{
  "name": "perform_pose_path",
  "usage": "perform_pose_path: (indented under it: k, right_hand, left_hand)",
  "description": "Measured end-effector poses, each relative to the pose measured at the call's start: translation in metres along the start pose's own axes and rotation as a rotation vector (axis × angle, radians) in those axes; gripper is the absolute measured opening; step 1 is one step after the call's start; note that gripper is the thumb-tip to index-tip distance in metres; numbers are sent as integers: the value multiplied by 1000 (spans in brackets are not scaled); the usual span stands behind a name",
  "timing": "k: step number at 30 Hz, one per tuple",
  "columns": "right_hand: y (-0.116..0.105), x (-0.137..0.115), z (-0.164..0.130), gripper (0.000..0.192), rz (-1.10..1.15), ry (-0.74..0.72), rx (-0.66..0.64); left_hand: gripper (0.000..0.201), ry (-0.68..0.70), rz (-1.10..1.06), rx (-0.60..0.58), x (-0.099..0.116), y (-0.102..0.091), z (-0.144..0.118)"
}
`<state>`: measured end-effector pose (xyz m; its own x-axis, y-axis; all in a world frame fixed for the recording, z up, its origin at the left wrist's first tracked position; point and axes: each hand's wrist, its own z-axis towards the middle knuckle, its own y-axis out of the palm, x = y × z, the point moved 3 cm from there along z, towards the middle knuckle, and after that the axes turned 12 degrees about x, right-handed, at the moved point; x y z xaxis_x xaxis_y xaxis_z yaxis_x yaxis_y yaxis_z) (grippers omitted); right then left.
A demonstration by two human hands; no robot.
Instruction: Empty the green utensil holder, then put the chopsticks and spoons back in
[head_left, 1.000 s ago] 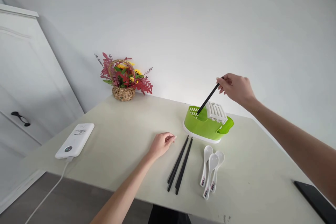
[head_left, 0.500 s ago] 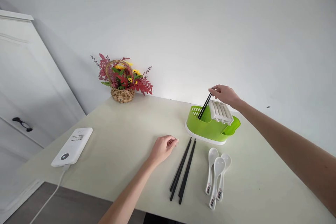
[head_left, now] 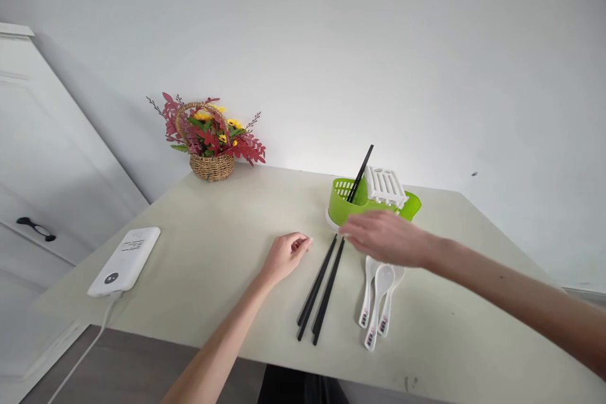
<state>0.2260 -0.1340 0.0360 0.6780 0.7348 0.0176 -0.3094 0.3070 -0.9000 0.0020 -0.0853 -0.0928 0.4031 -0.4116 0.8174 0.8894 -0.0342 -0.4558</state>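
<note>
My right hand (head_left: pixel 381 237) is over the table in front of the green utensil holder (head_left: pixel 337 209), holding nothing, fingers stretched toward the upper ends of the black chopsticks (head_left: pixel 329 289) lying on the table. A pair of black chopsticks (head_left: pixel 361 173) leans upright in the holder's left compartment. My left hand (head_left: pixel 284 254) rests on the table left of the loose chopsticks, its fingers curled with nothing visible in them. Three white spoons (head_left: pixel 384 280) lie right of the chopsticks, partly under my right hand. That hand also hides the holder's front.
A white slotted rack (head_left: pixel 386 185) sits on top of the holder. Toward the back left stands a wicker basket (head_left: pixel 211 168) of flowers. A white power bank (head_left: pixel 125 262) with a cable lies at the left, beside a white cabinet (head_left: pixel 47 151).
My right hand has let go of the chopsticks standing in the holder and moved down toward the loose ones. My left hand stays resting on the table; the view has shifted slightly.
</note>
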Motion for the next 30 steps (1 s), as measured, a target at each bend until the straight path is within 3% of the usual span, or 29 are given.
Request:
perform_pose_path:
  k: [4,7,14,21,25,30]
  right_hand:
    - [37,-30,-35,27,-77,-190,-294]
    - [38,-40,-56,23,-98,-220,-342]
    - [6,-51,-72,24,-74,-169,-285]
    - [-18,-70,-60,22,-22,-156,-158]
    - [-29,-81,-70,20,-5,-165,-154]
    - [-38,-82,-93,20,36,-76,-140]
  left_hand:
    - [32,58,74,-93,8,2,-4]
    - [28,159,153,-167,15,4,-7]
    - [26,314,313,-171,26,7,-16]
    - [18,161,402,-103,30,-4,-24]
    - [7,44,607,-100,36,-10,-24]
    - [9,169,947,-153,48,10,-35]
